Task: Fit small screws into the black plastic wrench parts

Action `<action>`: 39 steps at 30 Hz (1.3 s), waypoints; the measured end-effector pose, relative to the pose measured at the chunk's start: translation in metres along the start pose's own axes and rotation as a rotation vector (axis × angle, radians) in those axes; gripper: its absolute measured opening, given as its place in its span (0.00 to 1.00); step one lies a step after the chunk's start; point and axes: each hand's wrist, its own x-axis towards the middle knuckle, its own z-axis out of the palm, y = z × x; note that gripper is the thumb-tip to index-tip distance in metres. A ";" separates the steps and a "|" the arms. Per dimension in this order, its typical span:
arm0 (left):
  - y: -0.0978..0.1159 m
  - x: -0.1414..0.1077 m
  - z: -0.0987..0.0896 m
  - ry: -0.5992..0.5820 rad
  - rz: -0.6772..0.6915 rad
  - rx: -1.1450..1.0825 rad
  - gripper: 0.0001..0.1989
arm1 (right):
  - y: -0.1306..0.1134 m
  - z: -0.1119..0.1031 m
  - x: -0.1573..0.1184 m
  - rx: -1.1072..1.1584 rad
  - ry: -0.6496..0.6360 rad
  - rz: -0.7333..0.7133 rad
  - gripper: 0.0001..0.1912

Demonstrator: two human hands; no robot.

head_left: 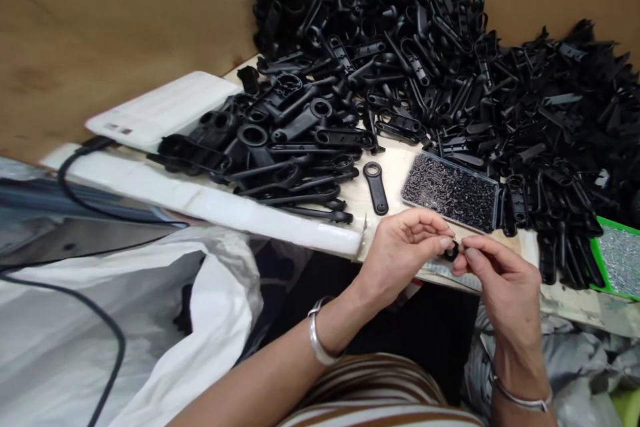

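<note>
My left hand [413,243] is closed, thumb and forefinger pinched near a small black part [451,251] in front of the table edge. Facing it, my right hand [500,270] is pinched too, its fingertips close to the same part. The fingers cover most of the piece, and anything else between them is too small to name. Just behind the hands lies a clear shallow box [450,190] full of tiny dark pieces. One black ring-ended plastic handle [375,188] rests alone on the table left of that box.
Big heaps of black plastic parts [390,33] cover the back and right of the table. A green tray [597,257] of small silvery pieces stands at the right edge. On the left are a white device [165,107] with a cable and a white sack [220,293].
</note>
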 end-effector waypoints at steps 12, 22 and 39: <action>-0.003 -0.005 0.004 0.006 -0.069 -0.071 0.10 | 0.000 0.008 0.003 0.238 0.017 -0.058 0.04; -0.003 -0.007 0.009 -0.013 -0.089 -0.134 0.09 | 0.002 0.011 0.004 0.259 0.010 -0.046 0.04; -0.010 -0.009 0.006 -0.053 -0.014 0.041 0.05 | -0.011 0.006 -0.010 -0.582 0.100 -0.489 0.08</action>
